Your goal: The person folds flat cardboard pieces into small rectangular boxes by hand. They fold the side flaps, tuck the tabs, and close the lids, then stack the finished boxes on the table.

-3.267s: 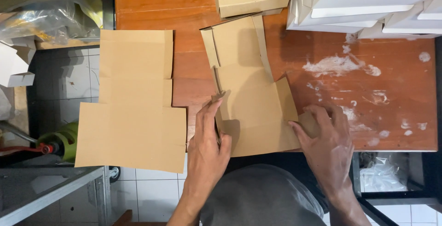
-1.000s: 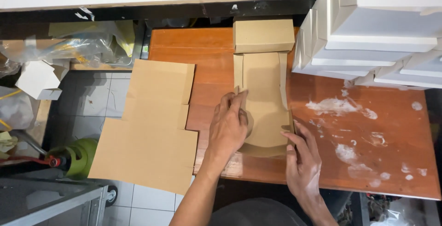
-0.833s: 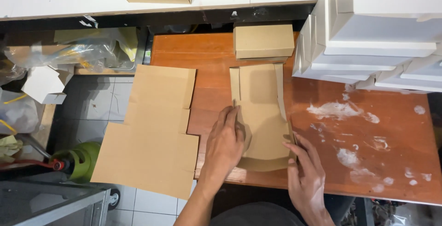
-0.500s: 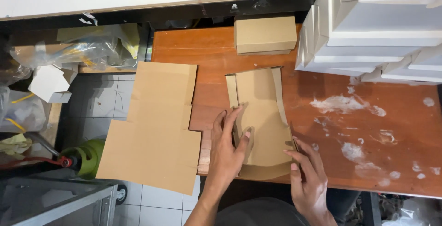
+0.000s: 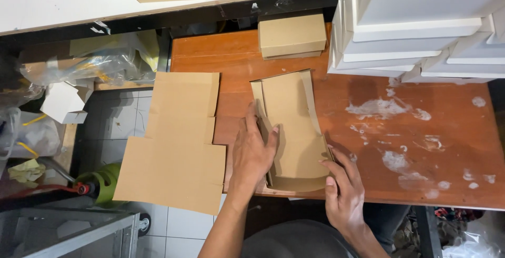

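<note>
A partly folded brown cardboard box blank [image 5: 294, 126] lies on the wooden table [image 5: 400, 147], its long side flaps raised. My left hand [image 5: 255, 150] presses flat against its left flap, fingers pointing away from me. Over at the blank's near right corner, my right hand [image 5: 344, 187] holds the edge with fingers curled on it. A stack of flat cardboard blanks [image 5: 176, 139] lies to the left, hanging over the table's left edge.
A finished brown box [image 5: 292, 35] sits at the table's far side. Stacked white boxes [image 5: 421, 21] fill the far right. White smears mark the right part of the table. Plastic bags [image 5: 89, 61] and a green tool [image 5: 102, 181] lie on the floor to the left.
The blank went from lying spread flat to having its side flaps folded up. Both hands slid toward its near end, left along the left flap, right to the near right corner.
</note>
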